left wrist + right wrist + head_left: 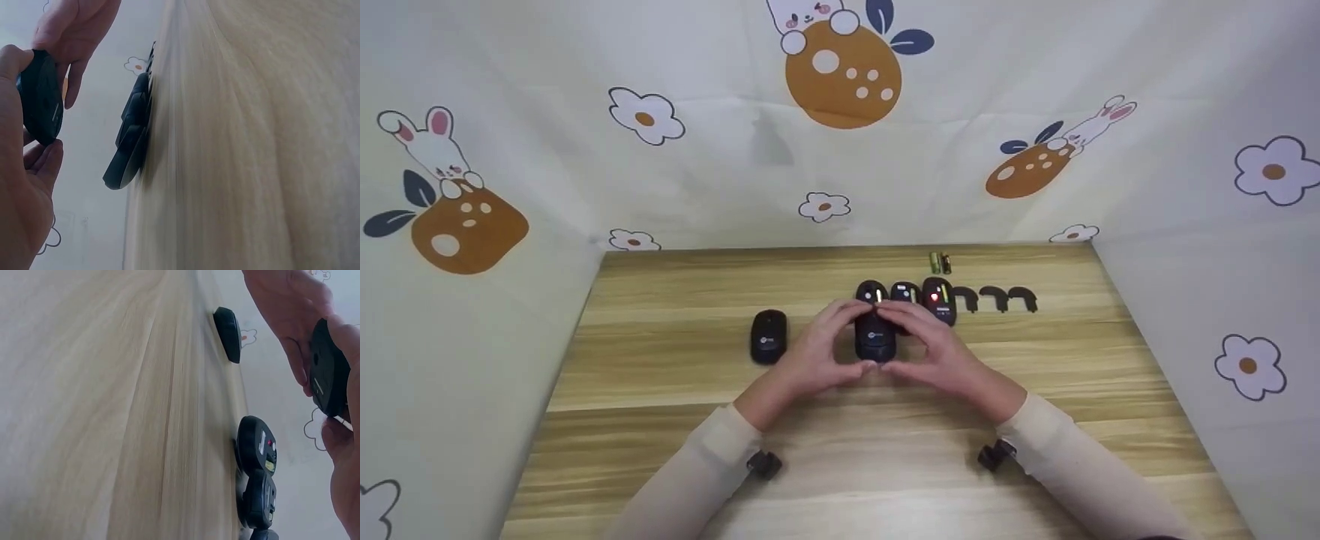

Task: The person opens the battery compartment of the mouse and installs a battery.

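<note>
A black computer mouse point(875, 337) is held off the table between both hands, its logo side facing up in the head view. My left hand point(815, 351) grips it from the left, fingertips at its far end and thumb at the near end. On the other side my right hand point(939, 351) holds it the same way. Both thumbs meet at the near edge. The left wrist view shows the held mouse point(42, 98) edge-on; in the right wrist view its underside point(323, 371) partly shows. Just beyond, a belly-up mouse point(870, 289) is partly covered by the fingers.
Two more belly-up mice point(905, 291) point(941, 304) lie to the right, each showing a battery. Beside them are three curved black covers point(995, 297). Two loose batteries point(940, 262) lie behind. Another mouse point(769, 337) rests at left. Patterned cloth walls point(720, 187) enclose the table.
</note>
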The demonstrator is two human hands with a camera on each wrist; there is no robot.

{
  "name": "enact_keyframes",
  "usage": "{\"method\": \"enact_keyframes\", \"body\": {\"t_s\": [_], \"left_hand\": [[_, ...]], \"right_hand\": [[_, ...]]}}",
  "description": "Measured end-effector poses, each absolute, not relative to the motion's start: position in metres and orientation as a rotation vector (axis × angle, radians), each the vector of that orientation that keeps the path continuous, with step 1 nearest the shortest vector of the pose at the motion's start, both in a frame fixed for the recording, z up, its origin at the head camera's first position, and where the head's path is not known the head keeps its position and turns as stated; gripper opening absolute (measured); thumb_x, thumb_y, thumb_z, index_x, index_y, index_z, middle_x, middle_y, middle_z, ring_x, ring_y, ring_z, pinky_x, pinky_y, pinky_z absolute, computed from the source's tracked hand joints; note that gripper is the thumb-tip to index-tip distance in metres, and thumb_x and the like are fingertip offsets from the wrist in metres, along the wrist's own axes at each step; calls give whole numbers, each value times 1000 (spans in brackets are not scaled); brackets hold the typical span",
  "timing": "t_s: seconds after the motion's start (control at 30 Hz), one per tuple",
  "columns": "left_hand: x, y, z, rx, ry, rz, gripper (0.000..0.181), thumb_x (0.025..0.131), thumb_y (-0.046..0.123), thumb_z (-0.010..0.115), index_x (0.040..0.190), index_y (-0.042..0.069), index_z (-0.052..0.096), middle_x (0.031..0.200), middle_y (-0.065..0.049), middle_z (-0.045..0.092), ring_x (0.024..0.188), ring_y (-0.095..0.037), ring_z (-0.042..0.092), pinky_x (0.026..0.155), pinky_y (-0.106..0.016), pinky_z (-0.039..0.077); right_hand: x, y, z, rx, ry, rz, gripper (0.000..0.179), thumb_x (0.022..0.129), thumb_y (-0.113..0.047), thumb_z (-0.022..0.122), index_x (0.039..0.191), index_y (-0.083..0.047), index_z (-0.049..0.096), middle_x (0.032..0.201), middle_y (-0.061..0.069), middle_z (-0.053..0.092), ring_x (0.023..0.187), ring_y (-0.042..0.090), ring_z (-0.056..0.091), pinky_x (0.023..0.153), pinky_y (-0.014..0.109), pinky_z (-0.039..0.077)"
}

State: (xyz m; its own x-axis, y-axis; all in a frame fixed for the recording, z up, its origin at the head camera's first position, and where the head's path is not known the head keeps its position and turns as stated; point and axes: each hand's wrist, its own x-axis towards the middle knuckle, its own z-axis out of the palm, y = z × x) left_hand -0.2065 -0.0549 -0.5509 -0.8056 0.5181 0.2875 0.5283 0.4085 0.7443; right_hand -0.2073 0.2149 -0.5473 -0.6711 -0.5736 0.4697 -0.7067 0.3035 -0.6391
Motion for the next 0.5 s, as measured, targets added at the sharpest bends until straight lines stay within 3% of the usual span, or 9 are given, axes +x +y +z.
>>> {"method": "enact_keyframes", "body": {"t_s": [0.13,0.27,0.37,0.5], "left_hand": [[-206,-54,-550,-977,-2606,-1429,87,90,45,89,164,18,51,165,1,51,153,-23,49,127,-47,41],[-207,-53,-551,-1011,-2518,-1459,85,94,49,86,163,13,53,167,-7,52,154,-25,49,124,-42,45],[-207,-52,-553,-1051,-2421,-1506,80,95,43,87,160,8,55,168,-12,50,154,-27,49,120,-37,48],[-208,-51,-554,-1119,-2276,-1535,73,91,22,93,154,7,61,164,-15,54,152,-29,52,119,-35,50]], "right_hand": [[-206,212,-546,1212,-2293,1319,76,82,-4,96,151,-1,64,155,26,60,143,43,59,117,39,53],[-205,211,-544,1196,-2243,1359,73,79,2,95,146,2,67,151,29,61,139,46,61,113,35,56],[-204,211,-543,1178,-2241,1381,71,80,3,94,146,2,67,152,26,61,139,45,60,112,34,56],[-204,212,-542,1171,-2231,1387,69,82,1,94,146,1,67,153,23,62,139,45,61,114,36,55]]}}
